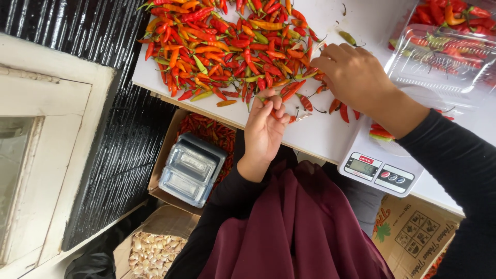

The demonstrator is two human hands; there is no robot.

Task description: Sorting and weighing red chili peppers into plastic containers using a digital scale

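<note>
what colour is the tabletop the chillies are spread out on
White, a plain smooth tabletop under the pile of chillies; it shows best in the head view.

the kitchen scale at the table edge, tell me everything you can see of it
The kitchen scale is a small white plastic digital one. Its front panel holds a grey display and three round buttons, one red and two dark. It sits at the white table edge, front corner overhanging slightly. A clear plastic tray rests on its platform, with a few red and green chillies showing beneath. The right hand's forearm crosses above it; contact is unclear.
</note>
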